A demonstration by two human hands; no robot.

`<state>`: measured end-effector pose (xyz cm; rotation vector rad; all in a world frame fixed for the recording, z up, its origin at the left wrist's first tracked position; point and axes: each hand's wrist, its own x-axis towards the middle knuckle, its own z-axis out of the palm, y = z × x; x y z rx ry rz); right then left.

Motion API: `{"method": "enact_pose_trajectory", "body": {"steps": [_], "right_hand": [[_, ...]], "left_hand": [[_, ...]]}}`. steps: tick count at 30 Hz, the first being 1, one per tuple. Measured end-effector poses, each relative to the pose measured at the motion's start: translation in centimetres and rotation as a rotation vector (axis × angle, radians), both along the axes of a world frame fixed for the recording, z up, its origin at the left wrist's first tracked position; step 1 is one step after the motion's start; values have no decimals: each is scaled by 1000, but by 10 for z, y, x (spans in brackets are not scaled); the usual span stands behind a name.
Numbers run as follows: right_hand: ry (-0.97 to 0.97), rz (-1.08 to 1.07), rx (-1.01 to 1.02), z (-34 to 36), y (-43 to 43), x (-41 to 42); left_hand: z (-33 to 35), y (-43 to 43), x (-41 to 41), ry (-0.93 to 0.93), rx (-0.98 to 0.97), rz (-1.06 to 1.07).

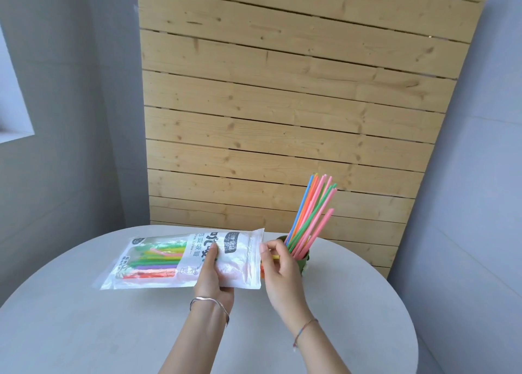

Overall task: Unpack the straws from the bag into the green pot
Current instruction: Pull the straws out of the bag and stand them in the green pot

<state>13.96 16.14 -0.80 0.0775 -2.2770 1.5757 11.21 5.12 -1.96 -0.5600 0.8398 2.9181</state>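
While the left hand [212, 272] pinches the bag [186, 256] mid-body and holds it level just above the table [113, 317], I see the right hand [278, 263] at the bag's open right end, fingers closed on a yellow straw [275, 257] whose tip pokes out between them. Green pot [303, 263] sits just behind the right hand, mostly hidden, with a bunch of straws [310, 215] already standing in it, leaning right. More straws remain in the bag, visible through the clear window on its left half.

My read on handling: straws are very light, thin, smooth, and will kink if squeezed hard. Take one near its exposed end, light pinch, draw straight along the bag's axis. Bag film is soft and slick; the left grip needs to sit over the straws so the pack doesn't slide out with the pull. Pot looks light, may tip if bumped.
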Motion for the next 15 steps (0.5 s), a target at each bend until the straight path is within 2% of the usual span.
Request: {"method": "enact_pose_trajectory", "body": {"steps": [6,10,13,15], "right_hand": [[42,104,-66,5,14,0],[83,24,-120,13,31,-2],[122,-95,-359,20,38,-2],[64,-89,-527,22,36,-1]], "left_hand": [[3,-4,-1,3,40,-4],[1,-10,-3,57,36,-17],[0,-12,-1,39,56,1],[1,-11,1,11,71,13]]}}
